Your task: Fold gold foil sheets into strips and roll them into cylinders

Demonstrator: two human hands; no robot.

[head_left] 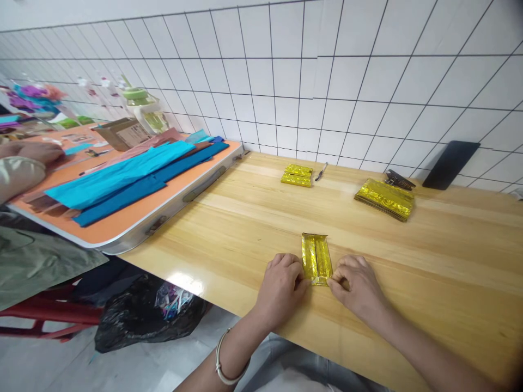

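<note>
A shiny gold foil sheet [317,258] lies on the wooden table in front of me, its long sides folded inward so that a seam runs down the middle. My left hand [283,283] pinches its near left corner, fingers curled. At the near right corner, my right hand [356,286] closes thumb and fingers on the edge. Farther back sits a small pair of folded gold foil pieces [297,176]. A thicker stack of gold foil sheets [384,199] rests to the right, beside a black clip [399,179].
A pen-like object [321,172] lies near the tiled wall, and a dark phone-like slab [450,165] leans there. On the left, an orange-topped case [102,231] carries blue paper strips [122,177], a cardboard box [123,134] and a green-lidded bottle [143,109]. Another person's hand [35,152] rests there. Below is a black bag [134,310].
</note>
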